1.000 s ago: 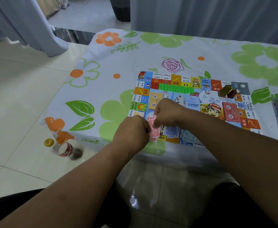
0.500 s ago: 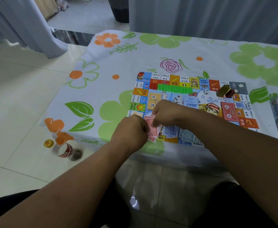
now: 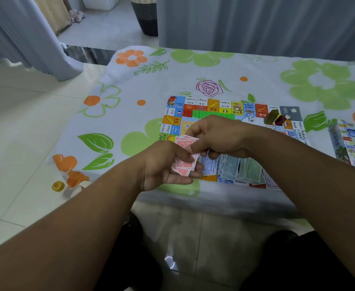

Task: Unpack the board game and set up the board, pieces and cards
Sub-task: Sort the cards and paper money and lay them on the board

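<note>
My left hand (image 3: 164,164) clasps the red cards (image 3: 181,170) and my right hand (image 3: 220,137) pinches their far edge, seemingly to square them.

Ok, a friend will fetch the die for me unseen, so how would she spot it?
On the floral tablecloth lies a colourful paper game board. Near its far edge, just right of the bright green strip and left of the dark olive and maroon blocks, sits the small white die. It is the only white dotted cube there.
</note>
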{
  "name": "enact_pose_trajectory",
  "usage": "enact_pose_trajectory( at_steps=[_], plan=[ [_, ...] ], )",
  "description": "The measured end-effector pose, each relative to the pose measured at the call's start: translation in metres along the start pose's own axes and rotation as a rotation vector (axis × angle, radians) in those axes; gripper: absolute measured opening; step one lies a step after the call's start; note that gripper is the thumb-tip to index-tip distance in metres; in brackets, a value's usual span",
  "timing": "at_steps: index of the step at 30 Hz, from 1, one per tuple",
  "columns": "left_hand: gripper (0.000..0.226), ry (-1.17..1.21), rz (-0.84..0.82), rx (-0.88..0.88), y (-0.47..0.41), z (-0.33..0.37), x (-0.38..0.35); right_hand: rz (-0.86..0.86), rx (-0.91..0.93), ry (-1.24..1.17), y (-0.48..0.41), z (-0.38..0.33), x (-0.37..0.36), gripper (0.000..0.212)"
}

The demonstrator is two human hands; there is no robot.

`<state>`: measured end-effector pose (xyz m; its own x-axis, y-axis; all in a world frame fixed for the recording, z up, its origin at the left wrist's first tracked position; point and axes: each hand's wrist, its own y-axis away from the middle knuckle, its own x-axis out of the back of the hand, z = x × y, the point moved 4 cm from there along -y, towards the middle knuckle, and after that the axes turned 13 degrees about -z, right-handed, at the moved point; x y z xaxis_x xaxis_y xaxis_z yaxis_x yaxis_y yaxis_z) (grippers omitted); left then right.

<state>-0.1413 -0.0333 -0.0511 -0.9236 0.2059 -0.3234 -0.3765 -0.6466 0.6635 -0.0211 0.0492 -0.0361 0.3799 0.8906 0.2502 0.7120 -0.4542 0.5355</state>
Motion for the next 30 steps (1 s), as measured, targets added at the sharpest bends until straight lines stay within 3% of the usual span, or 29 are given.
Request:
enact_pose_trajectory(
  at_steps=[5, 9, 13, 18, 20, 24, 30],
  plan=[
    [0.027, 0.005, 0.014, -0.139, -0.001, 0.016, -0.008, 0.126, 0.129, -0.045, 0.012, -0.010, 0.003, 0.017],
    [0.027, -0.208, 0.103, -0.218, 0.002, 0.027, -0.019, 0.309, 0.185, -0.036, 0.012, -0.018, 0.002, 0.039],
    [0.027, -0.277, 0.153, -0.265, 0.009, 0.034, -0.028, 0.472, 0.224, 0.057, 0.009, -0.022, 0.003, 0.040],
    [0.025, -0.206, 0.212, -0.285, 0.014, 0.037, -0.027, 0.469, 0.255, 0.109, 0.015, -0.030, 0.001, 0.055],
    [0.025, -0.184, 0.230, -0.286, 0.012, 0.034, -0.028, 0.392, 0.233, 0.080, 0.017, -0.029, -0.001, 0.052],
    [0.032, -0.170, 0.228, -0.314, 0.009, 0.031, -0.031, 0.350, 0.206, 0.043, 0.028, -0.023, 0.001, 0.018],
    [0.038, -0.304, 0.186, -0.383, 0.001, 0.032, -0.047, 0.605, 0.188, 0.113, 0.033, -0.016, 0.008, 0.032]
  ],
)
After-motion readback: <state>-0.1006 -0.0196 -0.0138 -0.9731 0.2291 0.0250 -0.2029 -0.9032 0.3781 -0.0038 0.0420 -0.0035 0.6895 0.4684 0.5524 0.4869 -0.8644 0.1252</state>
